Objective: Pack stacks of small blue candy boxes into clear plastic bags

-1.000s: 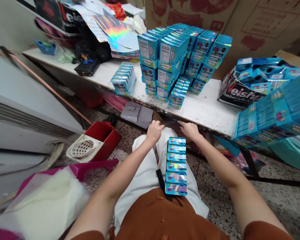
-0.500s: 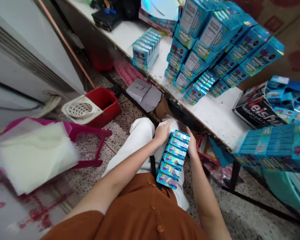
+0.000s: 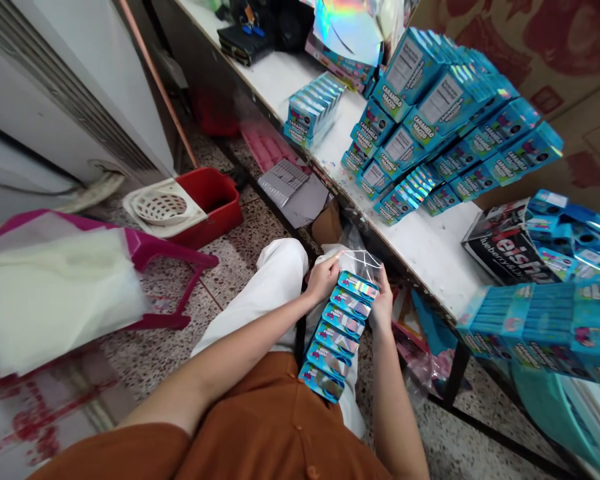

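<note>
A row of small blue candy boxes [image 3: 337, 337] lies along my lap, wrapped in or topped by a clear plastic bag [image 3: 361, 261] whose loose end spreads beyond the far box. My left hand [image 3: 324, 277] pinches the left edge of that plastic, fingers closed. On the other side my right hand [image 3: 381, 303] grips the plastic's right corner, its palm beside the far boxes. The film is drawn taut between both hands, with bright glints along its folds. Some of my right fingers are hidden behind the boxes.
On the white table [image 3: 433, 257] stand stacked blue candy boxes [image 3: 443, 110], a smaller group [image 3: 314, 110] and a black carton [image 3: 503, 240] of loose boxes. Left are a red mop bucket [image 3: 213, 207] and a magenta stool [image 3: 167, 250] bearing plastic sheets [image 3: 60, 287].
Both hands have pulled the plastic's open end taut beyond the far box. The row of boxes sits slightly lower and more left in view. The camera view has shifted.
</note>
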Available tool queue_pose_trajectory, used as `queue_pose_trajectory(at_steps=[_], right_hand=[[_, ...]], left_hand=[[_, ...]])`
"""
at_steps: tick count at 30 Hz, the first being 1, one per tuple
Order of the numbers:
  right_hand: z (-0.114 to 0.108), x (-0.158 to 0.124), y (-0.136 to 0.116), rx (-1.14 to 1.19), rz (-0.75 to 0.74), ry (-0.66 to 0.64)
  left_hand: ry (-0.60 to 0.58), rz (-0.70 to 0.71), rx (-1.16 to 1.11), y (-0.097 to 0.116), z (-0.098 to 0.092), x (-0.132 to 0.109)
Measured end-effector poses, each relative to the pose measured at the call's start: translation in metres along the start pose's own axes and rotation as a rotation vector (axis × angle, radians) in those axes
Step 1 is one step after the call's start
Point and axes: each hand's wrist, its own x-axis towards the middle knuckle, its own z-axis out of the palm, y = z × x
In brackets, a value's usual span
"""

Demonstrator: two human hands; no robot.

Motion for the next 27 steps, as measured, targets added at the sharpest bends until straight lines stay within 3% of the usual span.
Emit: queue_pose_trajectory(at_steps=[5,12,18,22,27], right_hand=[[0.002,-0.012,-0.011,0.175,0.067,0.000],[0.008,-0.015,-0.017,0.232,0.022,0.083],[0.006,-0.021,-0.033,0.294,0.013,0.093],[0.002,-0.022,-0.042,0.301,-0.001,0.038],[-0.003,-0.028,-0.051,0.198,-0.066,-0.097]], left_hand=[[-0.092,0.076,-0.083,0.003,-0.007,0.002],[-0.061,0.061,-0.081,0.003,-0.003,-0.004],[-0.022,0.081,-0.173,0.021,-0.004,-0.012],[-0.071,0.014,-0.338,0.033,-0.008,-0.013],[-0.143,-0.181,-0.642,0.039,-0.016,-0.014]])
